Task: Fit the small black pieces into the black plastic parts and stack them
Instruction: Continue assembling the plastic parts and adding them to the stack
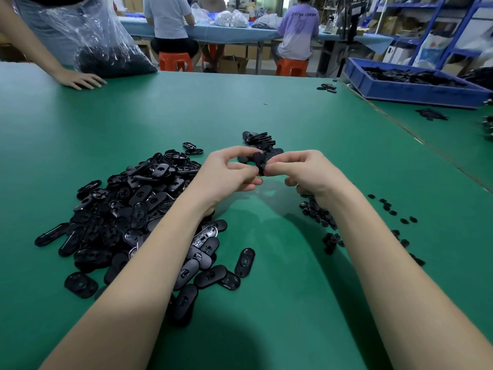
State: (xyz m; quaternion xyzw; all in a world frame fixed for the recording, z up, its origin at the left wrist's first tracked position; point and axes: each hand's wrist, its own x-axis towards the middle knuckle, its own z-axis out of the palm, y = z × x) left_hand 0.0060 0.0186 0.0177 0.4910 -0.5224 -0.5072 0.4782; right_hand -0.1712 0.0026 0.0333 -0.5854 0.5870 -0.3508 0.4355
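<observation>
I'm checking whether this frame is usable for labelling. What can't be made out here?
All in the head view:
- Black part between the left hand and right hand: fingers cover it, so whether the small piece is seated is unclear.
- Small black pieces: partly hidden under the right wrist.
- Blue bin: contents blurred, cut by the edge.

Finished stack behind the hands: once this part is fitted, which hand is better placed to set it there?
Probably the right hand: the stack lies just beyond its fingertips. Both hands pinch the part, and the left hand sits nearer the loose pile.
</observation>
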